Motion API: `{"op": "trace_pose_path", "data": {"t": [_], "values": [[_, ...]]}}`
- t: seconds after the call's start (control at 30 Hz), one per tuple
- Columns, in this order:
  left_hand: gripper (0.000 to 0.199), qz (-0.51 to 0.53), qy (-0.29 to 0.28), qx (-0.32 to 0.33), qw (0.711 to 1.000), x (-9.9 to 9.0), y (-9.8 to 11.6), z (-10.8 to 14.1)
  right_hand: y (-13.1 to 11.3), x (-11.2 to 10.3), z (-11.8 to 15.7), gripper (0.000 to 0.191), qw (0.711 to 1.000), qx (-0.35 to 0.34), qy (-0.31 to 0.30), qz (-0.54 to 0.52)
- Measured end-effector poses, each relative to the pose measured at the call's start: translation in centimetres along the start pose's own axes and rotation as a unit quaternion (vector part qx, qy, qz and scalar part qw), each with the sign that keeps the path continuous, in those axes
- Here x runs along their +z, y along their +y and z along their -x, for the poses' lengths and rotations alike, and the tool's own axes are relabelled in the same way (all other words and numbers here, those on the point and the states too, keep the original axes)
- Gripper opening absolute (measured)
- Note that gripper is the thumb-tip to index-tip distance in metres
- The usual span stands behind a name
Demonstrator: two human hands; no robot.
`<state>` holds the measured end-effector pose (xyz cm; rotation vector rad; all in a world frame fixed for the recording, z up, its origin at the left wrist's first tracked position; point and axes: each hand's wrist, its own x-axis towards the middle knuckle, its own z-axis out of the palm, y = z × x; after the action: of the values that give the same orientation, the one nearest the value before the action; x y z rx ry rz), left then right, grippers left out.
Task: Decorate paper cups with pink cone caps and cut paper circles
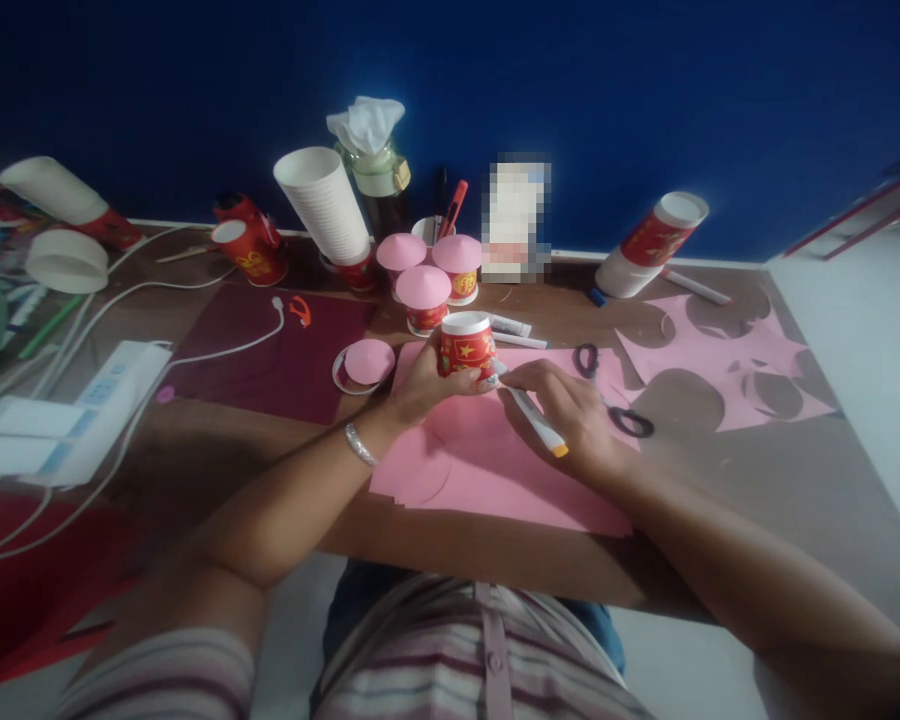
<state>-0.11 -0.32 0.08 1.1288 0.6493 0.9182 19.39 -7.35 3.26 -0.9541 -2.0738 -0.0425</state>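
Note:
My left hand point(420, 387) is wrapped round a red paper cup point(465, 350) with a white rim and a yellow star, raised above the pink paper sheets point(487, 470). In my right hand point(566, 400) is a white marker point(538, 424) with an orange end, slanted so its upper end meets the lower right side of the cup. Just behind the cup stand several small red cups topped with pink paper cones point(424, 288). Left of my left hand, a pink paper cone point(369, 361) lies on a white-rimmed round piece. Black-handled scissors point(630, 421) lie partly hidden beside my right hand.
A stack of white paper cups point(326, 205) leans at the back near a green bottle point(379, 180). Cut pink paper scraps point(720, 360) lie on the right. White cables and a power strip point(112, 400) occupy the left. More cups point(645, 250) stand by the blue wall.

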Motion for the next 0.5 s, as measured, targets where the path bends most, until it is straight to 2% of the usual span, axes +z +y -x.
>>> {"op": "trace_pose_path", "data": {"t": [0.17, 0.3, 0.5], "values": [[0.047, 0.011, -0.004, 0.005, 1.0, -0.1, -0.1, -0.1, -0.2, -0.1, 0.0, 0.025, 1.0, -0.01, 0.011, -0.002], [0.051, -0.031, 0.004, 0.027, 0.999, -0.3, -0.4, -0.3, -0.8, -0.3, -0.4, 0.023, 0.998, -0.052, 0.019, 0.02], [0.074, -0.079, 0.005, 0.048, 0.996, -0.2, -0.8, -0.4, -1.3, -0.4, -0.7, 0.018, 0.997, -0.069, -0.022, 0.01]]}}
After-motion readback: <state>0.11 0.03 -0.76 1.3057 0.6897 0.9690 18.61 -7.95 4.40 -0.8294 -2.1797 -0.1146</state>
